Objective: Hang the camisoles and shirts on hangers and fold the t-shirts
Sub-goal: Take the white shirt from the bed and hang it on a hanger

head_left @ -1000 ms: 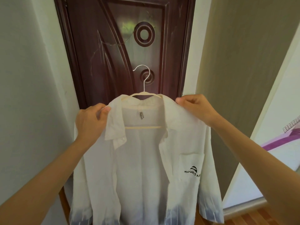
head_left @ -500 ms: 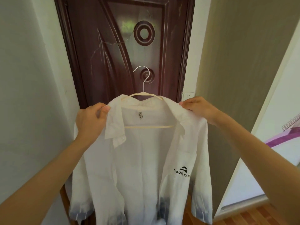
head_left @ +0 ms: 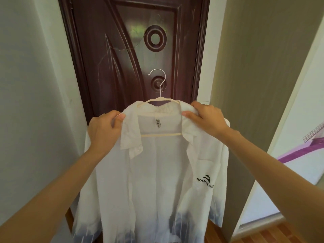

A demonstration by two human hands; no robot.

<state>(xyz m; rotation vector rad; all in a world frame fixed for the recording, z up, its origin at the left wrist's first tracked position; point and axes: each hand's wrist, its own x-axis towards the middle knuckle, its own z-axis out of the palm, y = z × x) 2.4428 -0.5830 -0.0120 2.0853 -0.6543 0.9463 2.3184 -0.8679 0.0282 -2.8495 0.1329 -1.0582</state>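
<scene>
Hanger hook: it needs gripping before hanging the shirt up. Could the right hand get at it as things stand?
Probably yes: the hanger hook stands bare above the shirt collar, close to the right hand, which must first release the shirt.

I held the white shirt up on its cream hanger before the dark brown door. My left hand gripped the shirt's left shoulder beside the collar, and my right hand pinched the collar at the right shoulder. The hanger's metal hook stood free above the neckline.
</scene>
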